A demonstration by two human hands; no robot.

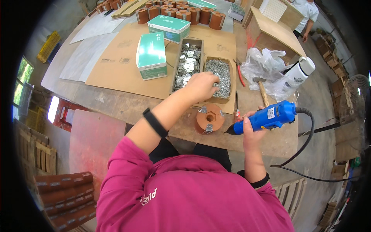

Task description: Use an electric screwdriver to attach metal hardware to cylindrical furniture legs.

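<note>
My left hand [200, 87] reaches over a small box of screws [219, 71], its fingers curled together at the near left of the pile. Whatever the fingertips pinch is too small to make out. In my right hand [253, 140] is a blue electric screwdriver [279, 115], its dark tip pointing left. Between my hands, near the table's front edge, sits a round brown block [201, 124] with a centre hole and metal clips around its rim. The screwdriver tip is just right of the block, apart from it. A long tray of flat metal clips [189, 62] stands left of the screws.
Two green-and-white cartons [152, 54] stand on cardboard [119, 58] to the left. Several finished-looking brown blocks [183, 15] line the back. At right lie red-handled pliers [241, 75], a hammer [263, 92], a plastic bag [262, 63] and a white bottle [299, 73]. Another person [307, 15] stands far right.
</note>
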